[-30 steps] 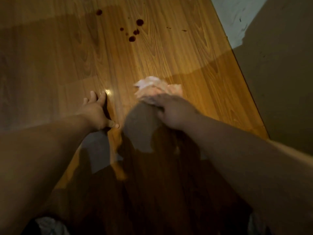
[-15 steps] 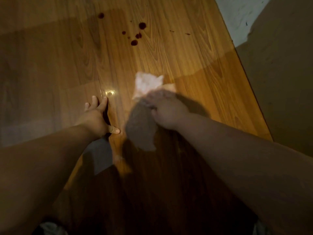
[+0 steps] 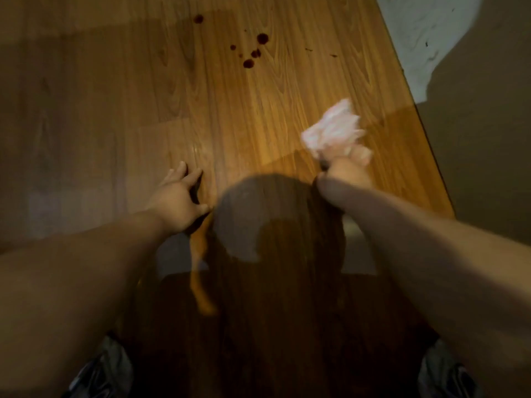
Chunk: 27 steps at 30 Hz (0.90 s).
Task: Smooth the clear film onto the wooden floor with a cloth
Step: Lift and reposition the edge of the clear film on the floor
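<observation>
Nearest, both forearms reach forward over the wooden floor point(image 3: 258, 116), casting a broad shadow between them. The left hand point(image 3: 178, 196) lies flat, fingers spread and released, gripping nothing; it likely pins the clear film point(image 3: 290, 160) so it cannot creep while the other hand wipes. The right hand point(image 3: 346, 170) is clenched around a bunched pale cloth point(image 3: 333, 127), whose loose end sticks out just beyond the knuckles. Bunching it gives a soft pad to press with. Whether the cloth touches the boards cannot be told; the frame is blurred there. The film itself is hard to make out: a faint straight edge and a change in sheen run between the two hands, suggesting it lies under them. Farther out, well beyond both hands, dark red spots point(image 3: 253, 53) mark the boards, and beyond the right hand a pale surface point(image 3: 425, 33) borders the wood.
</observation>
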{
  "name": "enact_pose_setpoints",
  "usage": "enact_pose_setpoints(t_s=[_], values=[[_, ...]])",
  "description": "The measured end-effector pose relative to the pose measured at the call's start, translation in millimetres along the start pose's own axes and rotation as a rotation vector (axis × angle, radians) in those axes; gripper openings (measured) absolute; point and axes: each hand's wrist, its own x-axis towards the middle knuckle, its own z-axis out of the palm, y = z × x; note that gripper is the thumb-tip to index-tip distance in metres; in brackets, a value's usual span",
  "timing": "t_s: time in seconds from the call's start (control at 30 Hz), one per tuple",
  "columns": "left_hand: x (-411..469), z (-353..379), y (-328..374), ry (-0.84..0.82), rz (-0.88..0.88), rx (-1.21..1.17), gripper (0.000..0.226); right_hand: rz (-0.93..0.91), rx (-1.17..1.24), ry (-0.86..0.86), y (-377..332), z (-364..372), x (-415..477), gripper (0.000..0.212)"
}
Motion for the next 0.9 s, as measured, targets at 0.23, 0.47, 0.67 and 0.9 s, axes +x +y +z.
enact_pose_setpoints(t_s=[0.23, 0.47, 0.67, 0.9], values=[[-36, 18, 33, 0.216, -0.151, -0.505, 0.018, -0.551, 0.231, -0.108, -76, 53, -90, 0.028], [-69, 44, 42, 0.025, -0.028, -0.532, 0.056, -0.294, 0.196, -0.232, -39, 54, -98, 0.04], [-98, 78, 45, 0.198, 0.379, -0.076, 0.062, -0.12, 0.598, -0.121, -41, 55, -99, 0.046], [-74, 93, 50, 0.213, 0.42, 0.312, 0.061, -0.09, 0.174, 0.091, -20, 38, -66, 0.053]])
